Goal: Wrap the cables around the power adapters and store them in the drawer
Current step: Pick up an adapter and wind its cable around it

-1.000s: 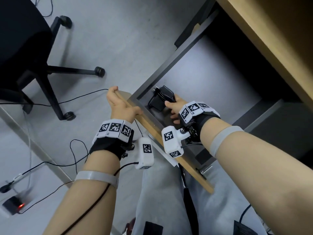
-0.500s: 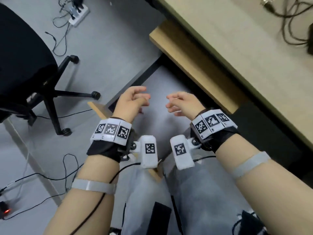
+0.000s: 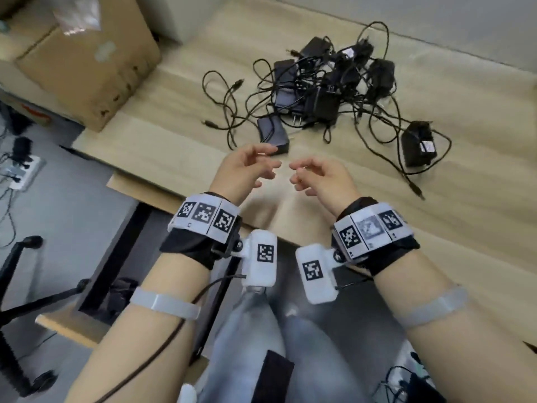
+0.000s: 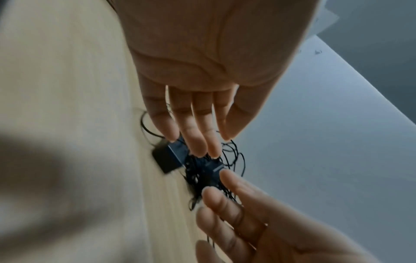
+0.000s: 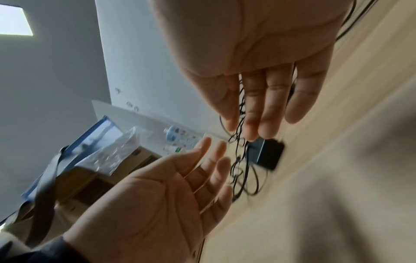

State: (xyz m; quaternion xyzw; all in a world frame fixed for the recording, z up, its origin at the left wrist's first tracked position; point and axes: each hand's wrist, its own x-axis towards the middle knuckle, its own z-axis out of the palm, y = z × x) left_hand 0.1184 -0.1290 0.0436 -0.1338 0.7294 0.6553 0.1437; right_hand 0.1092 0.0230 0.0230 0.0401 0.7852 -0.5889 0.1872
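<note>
Two hands hover over the desk [image 3: 174,146]: the left hand [image 3: 241,170] and the right hand [image 3: 322,177]. One cardboard box [image 3: 87,62] sits there. The tangled pile of power adapters [image 3: 328,82] holds perhaps seven black bricks; overlapping cables blur the count.

Bare desk [image 3: 334,286] lies open in front of both empty hands. Beyond them tangled cables [image 3: 232,112] and adapters [image 3: 322,103] block the way; a box [image 3: 87,62] crowds the far left.

Left hand [image 3: 242,167], right hand [image 3: 321,177]: empty, fingers relaxed.
</note>
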